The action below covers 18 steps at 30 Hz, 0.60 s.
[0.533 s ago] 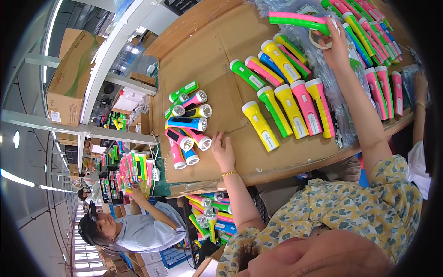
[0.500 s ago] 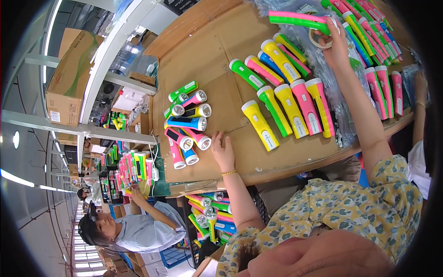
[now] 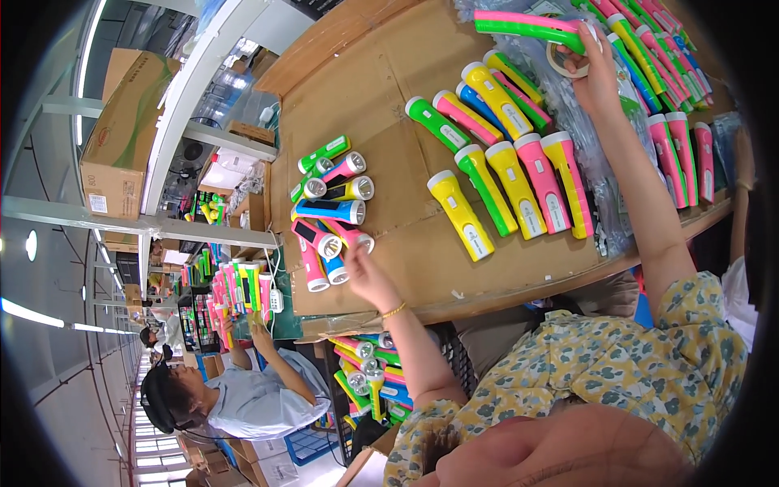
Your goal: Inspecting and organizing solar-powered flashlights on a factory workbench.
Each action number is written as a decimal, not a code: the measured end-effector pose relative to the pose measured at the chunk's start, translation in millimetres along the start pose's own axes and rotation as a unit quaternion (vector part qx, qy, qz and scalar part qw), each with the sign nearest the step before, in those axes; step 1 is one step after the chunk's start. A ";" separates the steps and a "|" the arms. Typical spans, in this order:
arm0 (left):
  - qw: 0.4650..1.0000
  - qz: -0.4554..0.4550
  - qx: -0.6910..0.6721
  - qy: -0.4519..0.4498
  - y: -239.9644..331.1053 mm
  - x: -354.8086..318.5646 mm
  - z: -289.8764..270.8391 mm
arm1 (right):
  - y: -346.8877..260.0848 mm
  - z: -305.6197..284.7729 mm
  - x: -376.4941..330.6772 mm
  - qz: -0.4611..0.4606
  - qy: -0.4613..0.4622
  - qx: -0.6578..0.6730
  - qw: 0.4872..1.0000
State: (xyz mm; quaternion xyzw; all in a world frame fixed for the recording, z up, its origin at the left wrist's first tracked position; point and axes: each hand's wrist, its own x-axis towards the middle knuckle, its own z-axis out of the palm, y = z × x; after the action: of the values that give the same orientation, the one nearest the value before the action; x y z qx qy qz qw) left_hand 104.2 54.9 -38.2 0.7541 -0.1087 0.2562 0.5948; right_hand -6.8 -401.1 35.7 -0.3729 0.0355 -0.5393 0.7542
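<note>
My right hand (image 3: 599,75) is closed around the end of a pink-and-green flashlight (image 3: 523,28), held above the far right of the table. At the left pile, my left hand (image 3: 372,277) has its fingers drawn together at the head of a pink flashlight (image 3: 357,235); they partly cover it. A pink flashlight with a dark panel (image 3: 315,237) and a blue-and-yellow one (image 3: 331,213) lie beside that hand. Flashlights in two rows, such as a yellow one (image 3: 461,215) and a green one (image 3: 438,126), rest lamp end away from me in the middle.
Clear plastic bags (image 3: 568,105) and a tape roll (image 3: 560,58) lie under my right hand. More flashlights (image 3: 669,158) stand at the far right. A crate of flashlights (image 3: 369,377) sits below the table edge. A co-worker (image 3: 243,398) is at the left.
My left hand has moved left from the cardboard to the pink flashlight, its fingers drawing together. My right hand still holds the pink-and-green flashlight in nearly the same place.
</note>
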 end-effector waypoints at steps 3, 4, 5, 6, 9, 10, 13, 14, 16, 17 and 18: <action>0.972 0.009 0.178 0.151 5.5 42.6 -55.3 | -4.6 4.0 -6.7 -0.003 0.027 -0.013 1.000; 0.933 0.079 0.317 0.151 -15.9 60.6 -75.4 | -5.8 7.6 -6.2 -0.005 0.040 -0.019 0.999; 0.866 0.150 0.451 0.154 -45.7 73.7 -97.9 | -7.6 10.9 -6.5 -0.012 0.011 -0.022 1.000; 0.851 0.103 0.502 0.118 -73.1 78.1 -112.7 | -8.9 19.7 -10.6 -0.009 0.013 -0.015 1.000; 0.920 -0.032 0.390 -0.034 -93.6 89.3 -128.9 | -15.9 40.7 -20.3 0.027 0.082 0.033 0.996; 0.928 -0.035 0.370 -0.030 -85.3 90.0 -127.2 | -19.4 41.7 -21.1 0.029 0.095 0.025 0.995; 0.955 -0.053 0.288 0.043 -66.8 87.2 -117.3 | -19.5 37.0 -22.1 0.030 0.104 0.023 0.994; 0.965 -0.162 0.198 0.059 -43.7 82.2 -103.0 | -18.4 32.0 -20.6 0.026 0.103 0.029 0.994; 0.968 -0.198 0.124 0.095 -34.9 82.6 -115.7 | -18.0 39.5 -22.6 0.031 0.103 0.026 0.994; 0.962 -0.241 0.079 0.102 -31.9 83.0 -121.7 | -16.6 42.8 -23.6 0.032 0.108 0.017 0.994; 0.960 -0.253 0.048 0.109 -29.7 81.0 -127.0 | -13.6 45.9 -23.6 0.036 0.105 0.019 0.994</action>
State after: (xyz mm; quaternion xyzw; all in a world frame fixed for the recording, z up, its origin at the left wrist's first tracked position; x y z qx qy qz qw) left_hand 154.0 195.3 -0.9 0.7522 0.1642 0.1829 0.6113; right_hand -6.4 -359.1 68.6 -0.2984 0.1181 -0.5486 0.7720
